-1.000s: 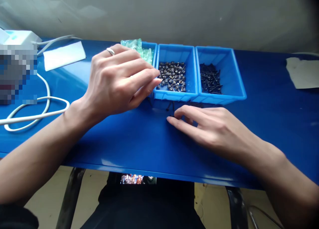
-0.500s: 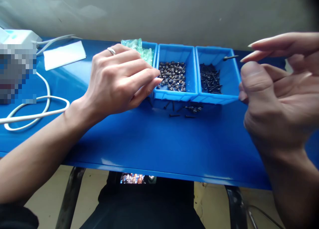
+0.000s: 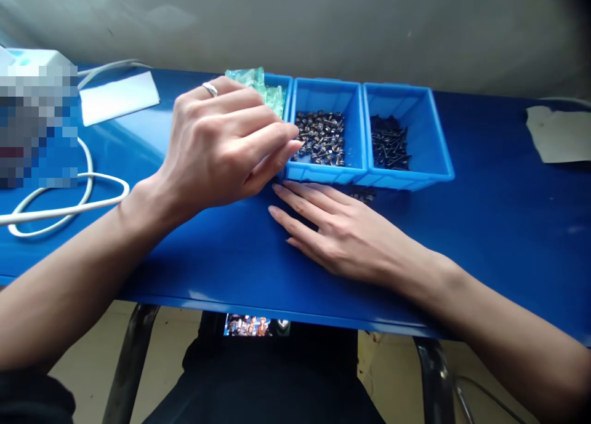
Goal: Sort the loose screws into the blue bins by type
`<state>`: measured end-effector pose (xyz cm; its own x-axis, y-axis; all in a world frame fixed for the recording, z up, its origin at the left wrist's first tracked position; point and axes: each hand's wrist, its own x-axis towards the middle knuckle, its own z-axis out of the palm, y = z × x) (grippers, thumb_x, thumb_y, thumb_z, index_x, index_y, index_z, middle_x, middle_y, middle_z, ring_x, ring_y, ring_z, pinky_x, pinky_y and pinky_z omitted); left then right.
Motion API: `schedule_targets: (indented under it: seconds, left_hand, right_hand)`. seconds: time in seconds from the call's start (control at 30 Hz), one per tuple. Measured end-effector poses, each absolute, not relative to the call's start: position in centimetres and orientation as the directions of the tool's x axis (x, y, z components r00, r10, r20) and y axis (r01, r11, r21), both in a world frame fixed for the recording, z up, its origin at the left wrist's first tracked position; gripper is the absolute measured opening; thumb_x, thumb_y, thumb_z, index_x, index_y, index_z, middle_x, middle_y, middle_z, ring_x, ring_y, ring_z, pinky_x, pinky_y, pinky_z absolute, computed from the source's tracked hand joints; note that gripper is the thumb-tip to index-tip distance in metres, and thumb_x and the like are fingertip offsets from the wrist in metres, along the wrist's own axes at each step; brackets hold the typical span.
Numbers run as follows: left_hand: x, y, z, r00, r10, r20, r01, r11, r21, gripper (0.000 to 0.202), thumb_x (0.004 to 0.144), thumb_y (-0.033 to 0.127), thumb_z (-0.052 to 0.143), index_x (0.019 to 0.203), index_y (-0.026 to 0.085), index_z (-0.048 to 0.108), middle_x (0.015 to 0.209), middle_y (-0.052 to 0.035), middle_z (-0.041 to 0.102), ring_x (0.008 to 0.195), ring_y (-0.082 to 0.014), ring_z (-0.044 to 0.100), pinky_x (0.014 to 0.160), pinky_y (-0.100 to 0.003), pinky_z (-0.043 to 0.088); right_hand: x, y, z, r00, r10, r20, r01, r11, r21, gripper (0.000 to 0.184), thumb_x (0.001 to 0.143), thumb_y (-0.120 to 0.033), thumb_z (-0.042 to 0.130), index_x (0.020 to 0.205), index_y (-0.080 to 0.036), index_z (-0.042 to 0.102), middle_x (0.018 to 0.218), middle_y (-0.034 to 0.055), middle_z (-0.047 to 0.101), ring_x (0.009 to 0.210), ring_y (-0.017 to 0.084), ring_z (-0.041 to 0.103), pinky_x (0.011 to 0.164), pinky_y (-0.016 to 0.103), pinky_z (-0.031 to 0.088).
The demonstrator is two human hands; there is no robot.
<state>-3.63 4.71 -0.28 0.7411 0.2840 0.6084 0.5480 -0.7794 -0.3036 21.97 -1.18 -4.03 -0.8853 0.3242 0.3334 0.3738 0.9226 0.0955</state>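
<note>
My left hand (image 3: pixel 221 144), a ring on one finger, hovers at the left edge of the middle blue bin. Its fingers are curled with thumb and fingertips close together; whatever they may hold is hidden. My right hand (image 3: pixel 335 227) lies low over the table in front of the bins, palm down, fingers stretched out to the left. Beside its knuckles a few loose bolts (image 3: pixel 364 194) show; more may be covered by the hand. Shiny bolts with washers (image 3: pixel 321 138) fill part of the middle bin (image 3: pixel 329 95), and black screws (image 3: pixel 389 144) lie in the right bin (image 3: pixel 429 135).
Green plastic packets (image 3: pixel 274 98) sit in the left bin, partly behind my left hand. A white card (image 3: pixel 119 98) and a looped white cable (image 3: pixel 69 212) lie at the left. On the right is a pale sheet (image 3: pixel 558 135). The wall (image 3: pixel 323 30) rises behind the bins.
My right hand has come from the right of the bins down to the table in front of them. The screw in the air by its fingers is out of sight. My left hand has barely moved.
</note>
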Motion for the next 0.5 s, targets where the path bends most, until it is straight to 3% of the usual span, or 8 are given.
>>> schedule_targets:
  seconds: [0.17, 0.27, 0.33, 0.43, 0.5]
  left_hand:
    - [-3.4, 4.7, -0.3, 0.737, 0.341, 0.584, 0.585, -0.754, -0.298, 0.032, 0.115, 0.035, 0.045, 0.110, 0.015, 0.070, 0.095, -0.0011, 0.076, 0.099, -0.0233, 0.082, 0.088, -0.046, 0.069]
    - [-3.4, 4.7, -0.4, 0.732, 0.307, 0.608, 0.570, -0.765, -0.301, 0.028, 0.114, 0.033, 0.050, 0.111, 0.015, 0.071, 0.092, -0.0004, 0.075, 0.098, -0.0243, 0.082, 0.086, -0.047, 0.069]
    - [-3.5, 4.7, -0.4, 0.728, 0.319, 0.607, 0.577, -0.763, -0.291, 0.028, 0.114, 0.033, 0.049, 0.110, 0.015, 0.071, 0.093, 0.0000, 0.075, 0.099, -0.0241, 0.082, 0.087, -0.047, 0.069]
    - [-3.5, 4.6, -0.4, 0.728, 0.333, 0.599, 0.582, -0.763, -0.282, 0.029, 0.114, 0.034, 0.048, 0.111, 0.016, 0.070, 0.095, 0.0006, 0.075, 0.102, -0.0244, 0.082, 0.089, -0.049, 0.069]
    - [-3.4, 4.5, -0.3, 0.726, 0.342, 0.596, 0.588, -0.759, -0.280, 0.029, 0.114, 0.034, 0.047, 0.111, 0.016, 0.070, 0.095, 0.0013, 0.075, 0.102, -0.0250, 0.082, 0.089, -0.051, 0.070]
  right_hand:
    - [22.2, -1.3, -3.7, -0.888, 0.228, 0.398, 0.310, 0.938, 0.155, 0.032, 0.105, -0.012, 0.062, 0.132, 0.002, 0.073, 0.137, 0.0255, 0.074, 0.130, 0.035, 0.073, 0.112, 0.049, 0.063]
    - [22.1, -1.4, -3.3, -0.866, 0.196, 0.460, 0.281, 0.951, 0.125, 0.015, 0.101, -0.005, 0.064, 0.105, -0.004, 0.079, 0.110, 0.0179, 0.081, 0.106, 0.028, 0.078, 0.094, 0.043, 0.067]
    - [22.1, -1.5, -3.0, -0.846, 0.189, 0.499, 0.274, 0.956, 0.101, 0.013, 0.101, -0.006, 0.066, 0.093, -0.008, 0.077, 0.100, 0.0151, 0.081, 0.097, 0.026, 0.077, 0.085, 0.042, 0.067]
    - [22.5, -1.6, -2.4, -0.782, 0.235, 0.578, 0.283, 0.959, -0.007, 0.009, 0.100, -0.006, 0.069, 0.103, -0.009, 0.076, 0.104, 0.0139, 0.080, 0.096, 0.024, 0.076, 0.081, 0.040, 0.065]
    - [23.2, -1.6, -1.8, -0.682, 0.359, 0.637, 0.353, 0.925, -0.143, 0.017, 0.099, -0.005, 0.070, 0.113, -0.013, 0.076, 0.111, 0.0109, 0.080, 0.098, 0.020, 0.076, 0.082, 0.037, 0.065]
